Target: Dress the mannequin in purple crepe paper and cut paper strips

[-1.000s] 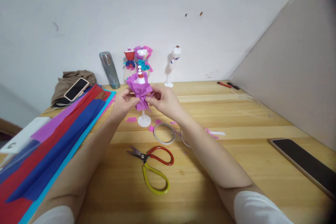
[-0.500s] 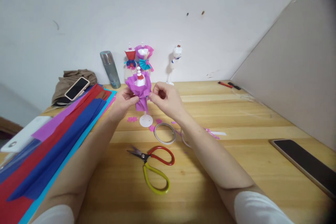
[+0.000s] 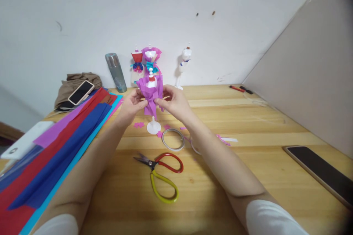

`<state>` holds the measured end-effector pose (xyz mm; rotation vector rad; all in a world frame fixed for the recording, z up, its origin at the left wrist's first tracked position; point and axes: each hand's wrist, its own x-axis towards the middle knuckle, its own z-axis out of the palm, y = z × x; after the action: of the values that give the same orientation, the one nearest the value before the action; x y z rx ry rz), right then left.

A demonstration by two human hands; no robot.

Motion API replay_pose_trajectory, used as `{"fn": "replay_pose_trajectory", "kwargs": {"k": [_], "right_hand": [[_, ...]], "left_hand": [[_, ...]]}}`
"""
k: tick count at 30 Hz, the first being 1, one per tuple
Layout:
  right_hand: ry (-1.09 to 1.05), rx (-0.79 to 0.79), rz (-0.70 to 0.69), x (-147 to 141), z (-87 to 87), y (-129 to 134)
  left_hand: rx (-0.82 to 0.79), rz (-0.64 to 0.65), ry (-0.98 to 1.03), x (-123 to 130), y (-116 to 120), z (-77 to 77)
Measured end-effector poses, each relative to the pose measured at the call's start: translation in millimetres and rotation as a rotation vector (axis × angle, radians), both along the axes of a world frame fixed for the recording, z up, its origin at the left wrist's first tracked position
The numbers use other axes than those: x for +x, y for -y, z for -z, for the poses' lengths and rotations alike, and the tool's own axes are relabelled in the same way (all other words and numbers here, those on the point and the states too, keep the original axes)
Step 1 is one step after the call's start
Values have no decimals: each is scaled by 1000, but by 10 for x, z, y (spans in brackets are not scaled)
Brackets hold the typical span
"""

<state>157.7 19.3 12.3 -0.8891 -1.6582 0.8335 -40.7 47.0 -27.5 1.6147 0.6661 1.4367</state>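
Observation:
A small white dress form on a round base stands mid-table, with a red band near its neck. Purple crepe paper is wrapped around its body, flaring at the top. My left hand pinches the paper's left side, thumb in front and fingers behind. From the right, my right hand presses its thumb on the paper's waist, its fingers partly hidden behind. Below lie a roll of tape and open scissors with one red and one yellow handle.
Dressed forms and a white form stand by the wall. A flask is at back left, with coloured paper sheets below it. A phone lies at right; purple scraps surround the base.
My right hand has closed in on the paper's waist, its thumb now pressing the front. The form's top and the paper have shifted slightly right and stand more upright.

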Motion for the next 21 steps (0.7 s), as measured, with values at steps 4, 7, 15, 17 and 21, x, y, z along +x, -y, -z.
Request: {"fn": "replay_pose_trajectory", "kwargs": {"k": [4, 7, 15, 17, 21], "right_hand": [[-12, -21, -24, 4, 21, -19], [-24, -23, -20, 6, 32, -28], [-80, -10, 117, 11, 46, -59], [-61, 6, 157, 26, 17, -35], [-8, 31, 64, 30, -52, 45]], "left_hand": [[50, -10, 11, 1, -23, 34], [61, -35, -1, -2, -34, 41], [76, -112, 7, 63, -64, 54], [66, -141, 5, 98, -41, 48], [36, -158, -4, 145, 21, 20]]}}
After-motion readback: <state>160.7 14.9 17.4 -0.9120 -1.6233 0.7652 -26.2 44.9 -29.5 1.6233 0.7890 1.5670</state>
